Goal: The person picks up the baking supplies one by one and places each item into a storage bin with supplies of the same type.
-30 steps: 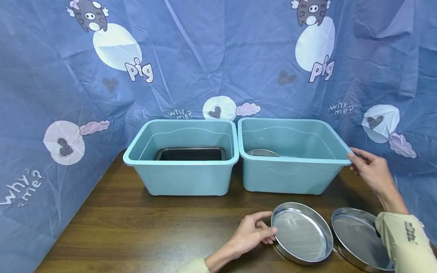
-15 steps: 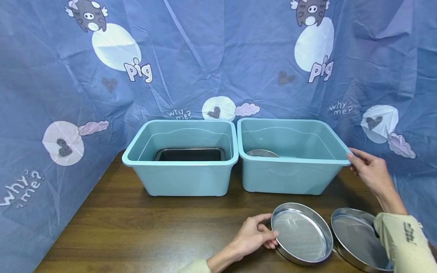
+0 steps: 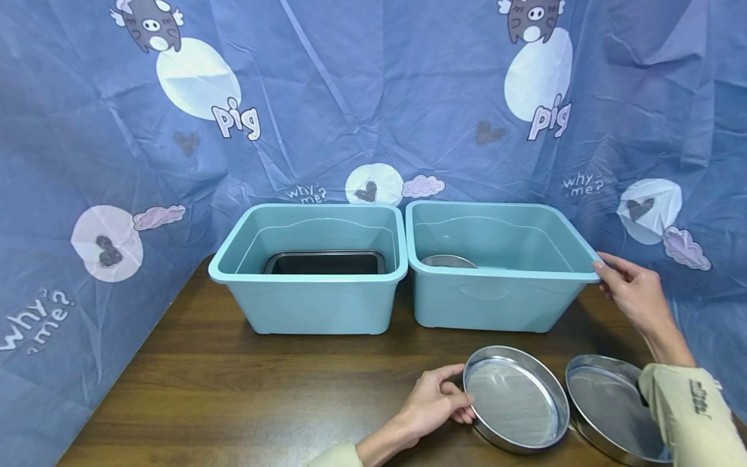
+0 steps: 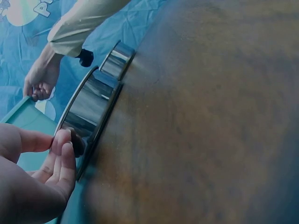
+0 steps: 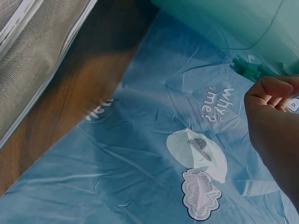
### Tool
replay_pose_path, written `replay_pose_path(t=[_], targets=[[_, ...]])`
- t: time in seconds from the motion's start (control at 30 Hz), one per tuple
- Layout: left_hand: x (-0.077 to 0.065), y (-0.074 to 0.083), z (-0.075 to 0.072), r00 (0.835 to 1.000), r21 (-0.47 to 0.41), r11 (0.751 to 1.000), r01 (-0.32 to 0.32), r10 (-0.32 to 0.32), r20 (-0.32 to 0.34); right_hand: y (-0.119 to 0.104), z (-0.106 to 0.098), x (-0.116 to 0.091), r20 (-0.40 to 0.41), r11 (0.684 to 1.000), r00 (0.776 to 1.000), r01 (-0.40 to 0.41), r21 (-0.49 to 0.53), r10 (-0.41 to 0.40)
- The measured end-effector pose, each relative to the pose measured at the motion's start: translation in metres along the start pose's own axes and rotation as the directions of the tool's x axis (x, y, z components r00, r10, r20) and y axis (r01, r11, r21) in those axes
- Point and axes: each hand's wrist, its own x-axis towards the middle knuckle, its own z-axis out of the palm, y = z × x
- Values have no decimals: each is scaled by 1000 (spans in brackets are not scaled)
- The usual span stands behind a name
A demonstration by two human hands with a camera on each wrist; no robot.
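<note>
Left hand (image 3: pixel 430 405) pinches a round silver metal-mesh sieve (image 3: pixel 516 403) in front of the rectangular light-blue plastic tub (image 3: pixel 487 305) whose corner the right hand (image 3: pixel 637 295) grips; sieve judged light, stiff, slick, best rim-held.

Round mesh sieve (image 3: pixel 516 399) near teal bin (image 3: pixel 490 301)

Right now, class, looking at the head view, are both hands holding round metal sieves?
No, the left hand pinches one round sieve, while the right hand holds the right blue tub by its rim.
</note>
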Motion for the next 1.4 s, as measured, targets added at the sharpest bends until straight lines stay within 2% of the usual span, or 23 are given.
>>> replay_pose_path(t=[0.13,0.4,1.03,1.4], targets=[[-1,0,0,1000,-4,1000,-8,8,-9,0,1,-1,0,1000,1000,-5,7,5],[-1,0,2,999,-68,997,-33,31,-34,0,1,-1,-3,998,1000,13,66,-13],[0,-2,7,998,-146,988,-58,52,-46,1,-2,-2,0,998,1000,18,66,-18],[-2,5,12,998,-177,982,-63,57,-42,1,-1,-2,5,998,1000,25,52,-25]])
